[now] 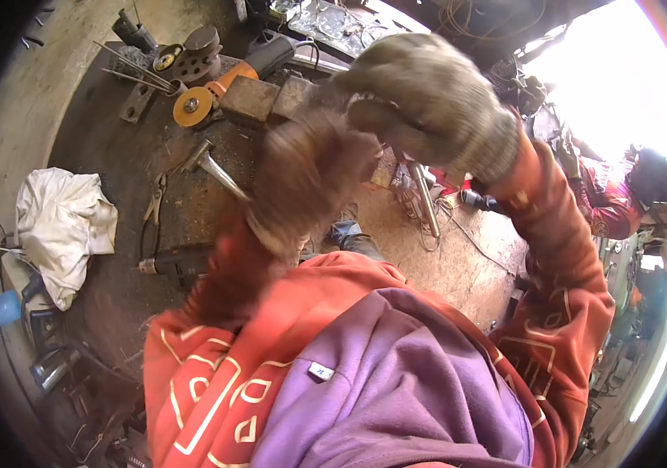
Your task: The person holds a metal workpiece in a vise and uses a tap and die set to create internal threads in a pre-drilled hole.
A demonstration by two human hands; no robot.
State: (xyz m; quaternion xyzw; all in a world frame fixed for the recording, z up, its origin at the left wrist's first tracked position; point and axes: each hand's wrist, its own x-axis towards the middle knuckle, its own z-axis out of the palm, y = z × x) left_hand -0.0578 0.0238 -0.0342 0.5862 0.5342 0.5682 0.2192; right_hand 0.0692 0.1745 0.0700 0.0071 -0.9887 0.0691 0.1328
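Observation:
Both my hands wear grey-brown work gloves and are raised close together in front of me. Motion smears my left hand (pixel 310 175), so its fingers cannot be made out. My right hand (pixel 435 101) is bent over with its fingers curled toward the left one; whatever lies in its grip is hidden. Below and left of my left hand, a hammer (pixel 224 178) with a metal handle rests on the dark work surface (pixel 107 187). Beside the hammer are pliers (pixel 155 201). A dark power tool (pixel 173 264) lies nearer to me.
An orange and grey angle grinder (pixel 259 64) lies behind metal blocks (pixel 249 100). A crumpled white cloth (pixel 65 226) is at the left. A metal tube (pixel 425 199) and cables are beyond my right forearm. Another person's red sleeve (pixel 613 207) shows far right.

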